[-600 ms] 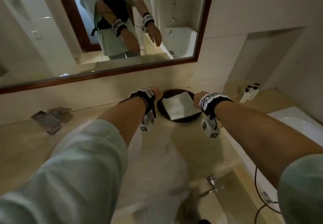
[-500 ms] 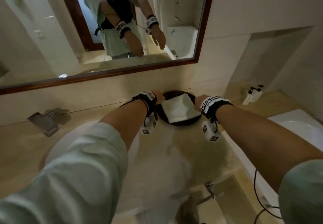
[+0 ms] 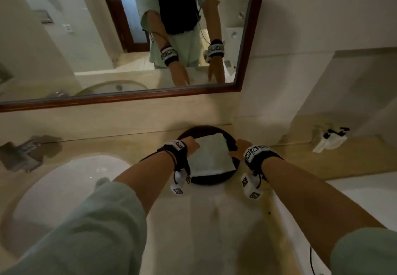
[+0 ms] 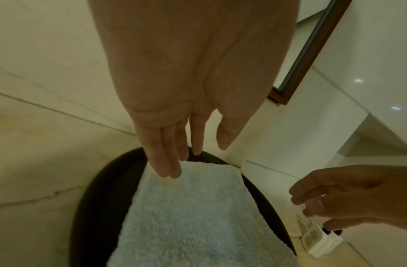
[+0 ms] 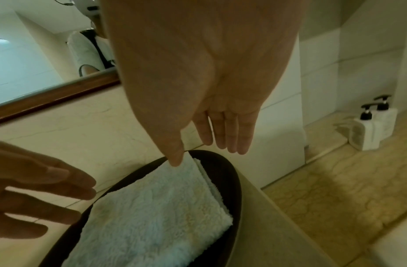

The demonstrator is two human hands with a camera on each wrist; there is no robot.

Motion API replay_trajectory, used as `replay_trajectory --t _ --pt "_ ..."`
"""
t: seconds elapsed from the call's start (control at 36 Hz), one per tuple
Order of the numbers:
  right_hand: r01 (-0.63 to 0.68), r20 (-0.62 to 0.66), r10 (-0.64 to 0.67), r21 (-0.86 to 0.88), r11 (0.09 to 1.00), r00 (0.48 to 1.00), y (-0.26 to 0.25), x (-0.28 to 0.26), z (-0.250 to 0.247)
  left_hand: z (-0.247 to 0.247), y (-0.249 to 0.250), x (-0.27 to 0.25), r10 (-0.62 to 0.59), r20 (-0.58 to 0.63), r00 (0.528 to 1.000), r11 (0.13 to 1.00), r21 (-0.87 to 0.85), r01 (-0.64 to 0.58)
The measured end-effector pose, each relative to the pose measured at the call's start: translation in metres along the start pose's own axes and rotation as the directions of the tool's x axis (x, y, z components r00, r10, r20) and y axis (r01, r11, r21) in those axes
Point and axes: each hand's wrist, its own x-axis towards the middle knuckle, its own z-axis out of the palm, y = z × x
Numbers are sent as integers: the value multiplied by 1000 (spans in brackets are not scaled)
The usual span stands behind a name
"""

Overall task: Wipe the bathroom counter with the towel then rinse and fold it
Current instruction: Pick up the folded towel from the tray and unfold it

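A folded white towel (image 3: 211,156) lies on a dark round tray (image 3: 214,181) at the back of the beige counter (image 3: 204,221). My left hand (image 3: 192,144) is at the towel's left edge and my right hand (image 3: 238,148) at its right edge. In the left wrist view the left hand (image 4: 188,159) has straight fingers, tips over the far left corner of the towel (image 4: 191,216). In the right wrist view the right hand (image 5: 209,153) is flat too, its thumb tip on the far corner of the towel (image 5: 157,213). Neither hand grips anything.
A white sink basin (image 3: 64,184) is set in the counter to the left, with a chrome fitting (image 3: 23,152) behind it. A mirror (image 3: 129,38) hangs above. Two white pump bottles (image 5: 371,126) stand on the ledge at right, beside a white tub (image 3: 365,193).
Both hands have moved from beside the tray in over the towel's edges. The head view has tilted, so the mirror shows more of the person.
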Motion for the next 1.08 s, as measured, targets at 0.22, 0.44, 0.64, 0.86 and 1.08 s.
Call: replay_trajectory --t 0.22,0.44,0.64,0.86,1.08 --pt "-28 89 -1 328 944 996 -5 -22 -3 20 3 13 -107 -76 991 969 -233 86" --pt "16 119 -71 407 913 990 -13 -21 6 29 -4 26 -100 -110 989 994 -63 94" --pt "31 71 -59 350 936 996 -16 -22 12 30 -13 31 -99 -105 990 994 25 102" --pt "0 123 -45 344 939 991 -22 -23 13 26 -21 31 -77 -72 994 996 -54 74" --pt "289 -171 -234 518 805 957 -41 -39 10 14 -32 21 -46 -137 989 991 -132 27"
